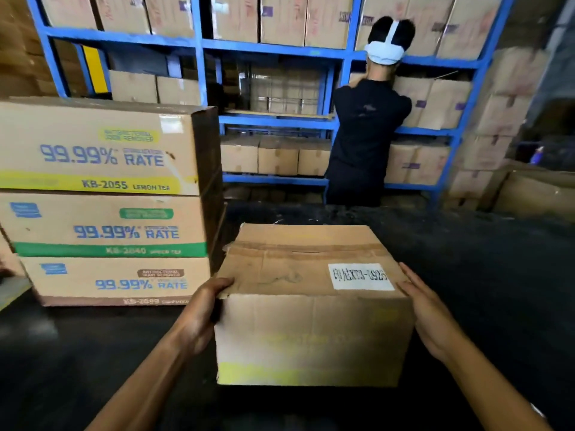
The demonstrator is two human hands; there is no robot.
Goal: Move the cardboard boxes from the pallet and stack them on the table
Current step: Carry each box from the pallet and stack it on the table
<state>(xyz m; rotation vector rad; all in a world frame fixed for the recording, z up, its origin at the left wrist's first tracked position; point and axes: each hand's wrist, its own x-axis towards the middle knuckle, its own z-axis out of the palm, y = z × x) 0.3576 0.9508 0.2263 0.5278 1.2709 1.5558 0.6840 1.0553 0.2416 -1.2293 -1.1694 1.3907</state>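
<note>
A worn brown cardboard box (311,306) with a white label and taped top is in front of me over the dark table surface (77,343). My left hand (202,312) presses its left side with the thumb on the top edge. My right hand (429,312) lies flat against its right side. To the left, three printed boxes are stacked: a yellow-banded one (99,147) on top, a green-banded one (109,225) in the middle, a brown-banded one (115,281) at the bottom. The pallet is not in view.
A person in dark clothes (367,135) stands with their back to me at blue shelving (280,122) filled with cartons. More cartons (497,119) are piled at the right, and an open box (535,191) sits at the far right.
</note>
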